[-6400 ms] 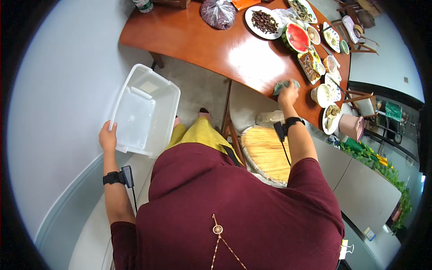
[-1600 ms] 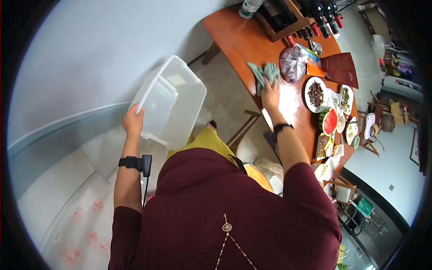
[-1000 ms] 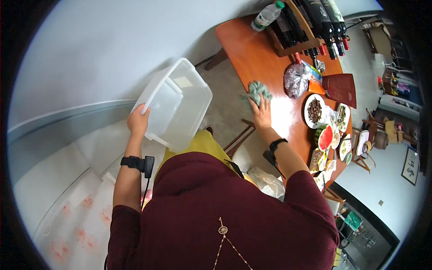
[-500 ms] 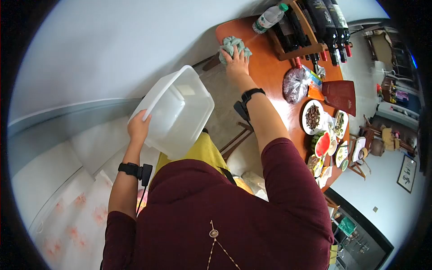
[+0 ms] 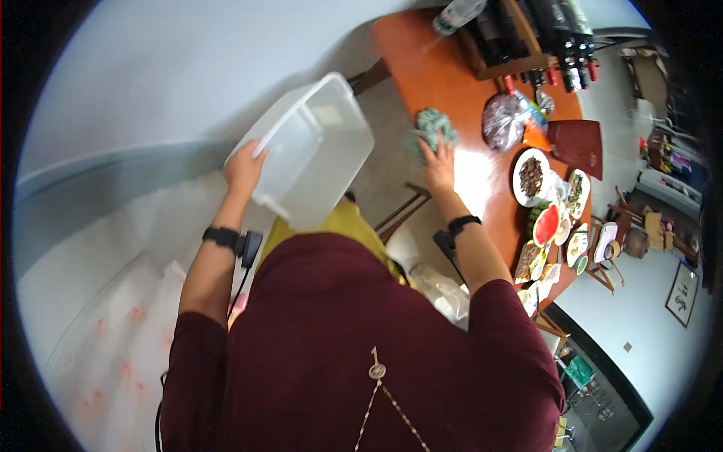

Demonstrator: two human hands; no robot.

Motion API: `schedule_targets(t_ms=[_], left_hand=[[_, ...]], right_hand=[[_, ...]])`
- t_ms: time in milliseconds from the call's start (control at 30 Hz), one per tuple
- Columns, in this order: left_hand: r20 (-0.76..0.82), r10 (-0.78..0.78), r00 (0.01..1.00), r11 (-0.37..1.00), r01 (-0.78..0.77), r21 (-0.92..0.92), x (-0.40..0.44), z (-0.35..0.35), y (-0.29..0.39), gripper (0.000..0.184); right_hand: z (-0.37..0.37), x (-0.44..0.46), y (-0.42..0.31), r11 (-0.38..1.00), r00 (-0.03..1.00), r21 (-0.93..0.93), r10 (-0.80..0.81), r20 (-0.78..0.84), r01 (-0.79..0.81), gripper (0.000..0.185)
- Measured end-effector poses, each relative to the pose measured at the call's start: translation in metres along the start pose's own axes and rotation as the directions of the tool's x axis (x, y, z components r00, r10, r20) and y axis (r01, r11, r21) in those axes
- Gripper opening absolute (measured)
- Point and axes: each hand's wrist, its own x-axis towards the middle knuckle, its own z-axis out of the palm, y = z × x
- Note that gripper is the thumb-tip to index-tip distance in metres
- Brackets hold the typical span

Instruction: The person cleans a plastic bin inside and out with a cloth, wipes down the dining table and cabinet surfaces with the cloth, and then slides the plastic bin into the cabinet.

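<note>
My left hand [image 5: 245,167] is closed over the rim of a translucent white plastic bin [image 5: 309,173], held tilted beside the wall with its inside showing and nothing in it. A crumpled grey-green cloth [image 5: 435,126] lies at the near edge of the wooden table [image 5: 422,64], part of it hanging over. On that cloth presses my right hand [image 5: 439,167], fingers bent into it.
A clear plastic bottle [image 5: 458,13] and a wine rack [image 5: 512,66] with several bottles stand at the table's end. Farther along are a bagged dark food [image 5: 503,124], a plate of dark pieces [image 5: 520,184] and a cut watermelon [image 5: 546,224]. A chair [image 5: 413,233] sits below the table edge.
My right hand has slid the cloth along the table edge toward my body, away from the table's end corner. The bin in my left hand has shifted slightly up and right in view.
</note>
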Motion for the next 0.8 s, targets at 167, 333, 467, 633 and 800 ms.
schedule_targets(t_ms=[167, 333, 467, 633, 800], left_hand=[[0.08, -0.097, 0.992, 0.993, 0.102, -0.059, 0.002, -0.014, 0.009, 0.034], [0.089, -0.135, 0.987, 0.985, 0.143, -0.096, -0.001, -0.014, 0.009, 0.035], [0.062, -0.095, 0.994, 0.994, 0.098, -0.052, -0.01, -0.018, 0.015, 0.035], [0.093, -0.068, 0.993, 0.996, 0.073, -0.055, -0.021, -0.02, 0.024, 0.035], [0.026, -0.004, 1.0, 1.0, 0.004, -0.017, -0.029, -0.03, 0.032, 0.035]], right_hand=[[-0.002, -0.118, 0.016, 0.992, 0.993, 0.046, 0.116, 0.013, -0.117, 0.066], [0.009, -0.127, 0.021, 0.992, 0.992, -0.001, 0.128, 0.008, -0.128, 0.069], [0.007, -0.067, -0.003, 0.984, 0.966, 0.154, 0.124, -0.226, -0.09, 0.068], [-0.007, 0.007, -0.033, 0.979, 0.968, 0.202, 0.076, -0.24, -0.026, 0.069], [-0.028, 0.038, -0.114, 0.699, 0.995, 0.71, -0.027, -0.092, 0.085, 0.071]])
